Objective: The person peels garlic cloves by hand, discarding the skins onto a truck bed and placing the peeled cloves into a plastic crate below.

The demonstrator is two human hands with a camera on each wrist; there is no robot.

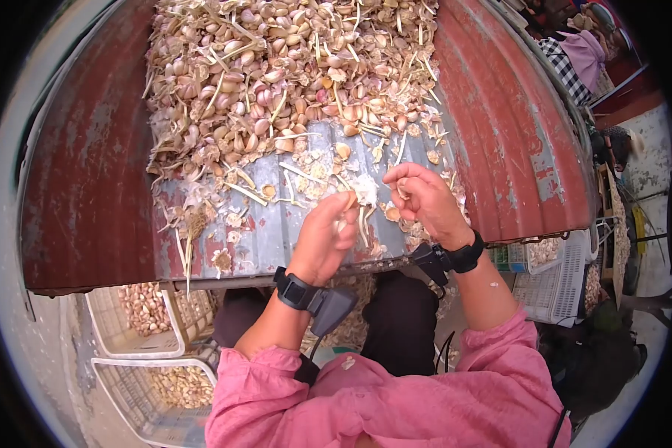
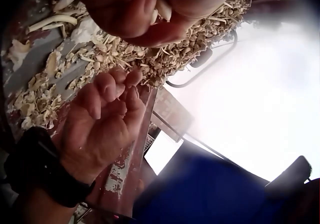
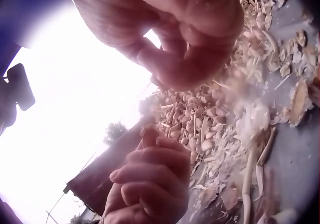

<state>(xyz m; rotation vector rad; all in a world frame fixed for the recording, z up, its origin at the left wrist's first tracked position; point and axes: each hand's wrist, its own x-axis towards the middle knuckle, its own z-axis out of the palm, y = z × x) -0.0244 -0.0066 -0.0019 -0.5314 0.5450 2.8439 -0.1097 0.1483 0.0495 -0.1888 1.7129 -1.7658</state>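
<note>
Has at the far left the rust-red, flaking side of one corrugated metal bed [image 1: 89, 149], and below it two pale crates [image 1: 138, 354], one nearer than the other, both holding loose cloves [image 1: 145, 310] too many to count. Farther right, shows one broad heap of garlic cloves [image 1: 276, 82], likewise past counting, mixed with several dry stalks [image 1: 250, 196] and spread across the bed's far part. Nearer, pinches one garlic clove [image 1: 351, 200] at the fingertips of the left hand [image 1: 324, 243], with the other fingers curled toward the palm. Wears two black wrist cameras [image 1: 333, 310], one per wrist. Just beside the left fingertips, includes one white clump of skin [image 1: 365, 190], between the hands. Next, bends the fingers of the right hand [image 1: 431, 209] toward the thumb, tips close together; impossible to tell a bare pinch from a held scrap. Beyond the bed's right edge, has at least two more crates; above, one purple cloth [image 1: 584, 54] and one checked cloth [image 1: 564, 71].
</note>
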